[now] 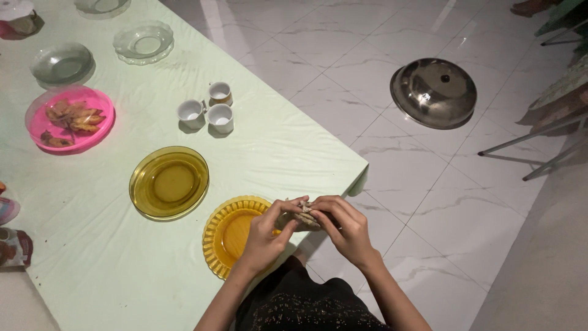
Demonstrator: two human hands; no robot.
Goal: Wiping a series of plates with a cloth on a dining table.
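My left hand (269, 233) and my right hand (346, 227) meet just off the table's near corner, both pinching a small brownish piece of food (301, 216) between the fingertips. The piece is partly hidden by my fingers. It hovers over the right rim of an orange ribbed plate (220, 242) that lies at the edge of the pale green table (275, 147).
An amber glass plate (169, 182) lies left of the orange one. Three small white cups (208, 110), a pink plate of fried food (70, 117) and several clear glass dishes (144, 41) stand farther back. A metal dome lid (434, 92) lies on the marble floor at right.
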